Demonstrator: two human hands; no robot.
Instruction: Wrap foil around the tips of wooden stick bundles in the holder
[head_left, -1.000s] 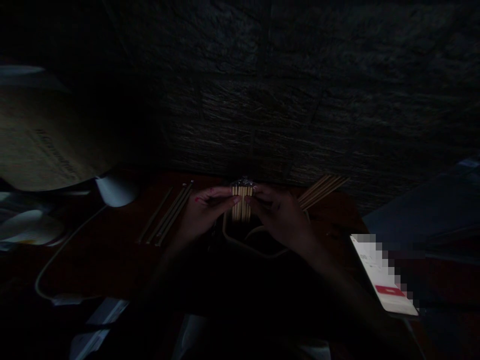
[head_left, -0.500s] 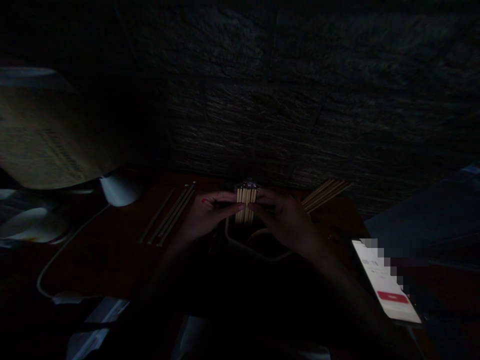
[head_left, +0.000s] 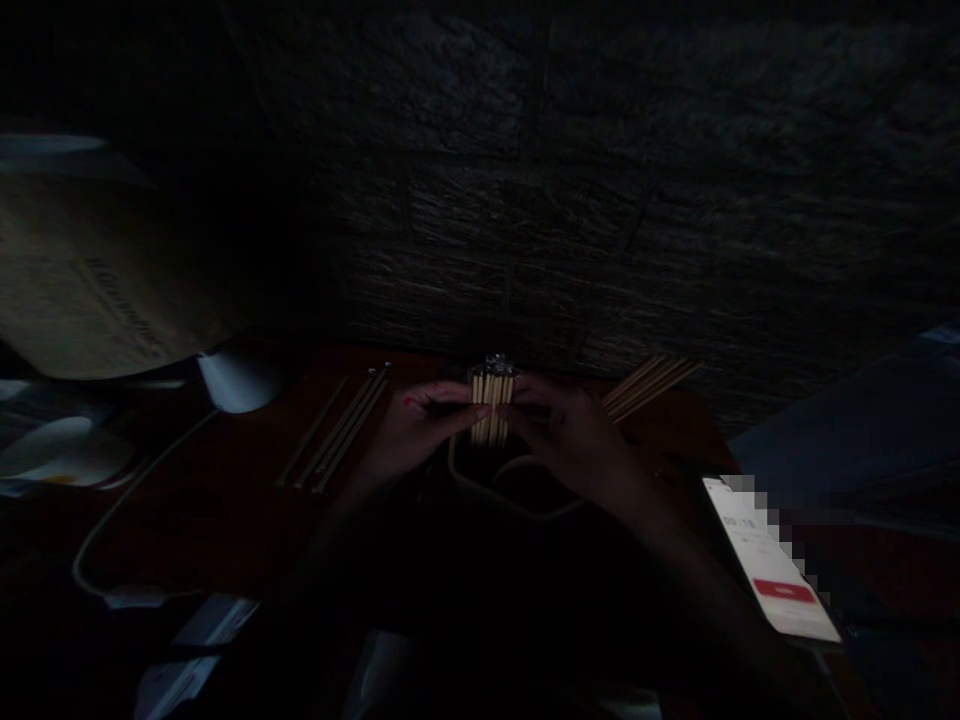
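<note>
In the dim head view, a bundle of pale wooden chopsticks [head_left: 492, 410] stands nearly upright at the centre, with shiny clear plastic [head_left: 496, 365] at its top. My left hand [head_left: 431, 420] closes on the bundle's left side, thumb across its front. From the right, my right hand [head_left: 566, 430] grips it the same way, and the two thumbs almost meet. Behind my right hand lie several loose wooden chopsticks [head_left: 649, 388], slanting up to the right. To the left of my left hand, several thin sticks [head_left: 349, 430] lie roughly parallel; their material is unclear in the dark.
A lit phone [head_left: 772, 570] lies at the right of the brown table [head_left: 225, 520]. On the left are a large tan lampshade-like object [head_left: 82, 270], a white cone [head_left: 240, 383], a pale cable [head_left: 139, 480] and a white dish [head_left: 45, 447]. A stone-textured wall [head_left: 480, 200] rises behind.
Both hands keep their hold on the chopstick bundle with almost no movement. The whole view has shifted very slightly.
</note>
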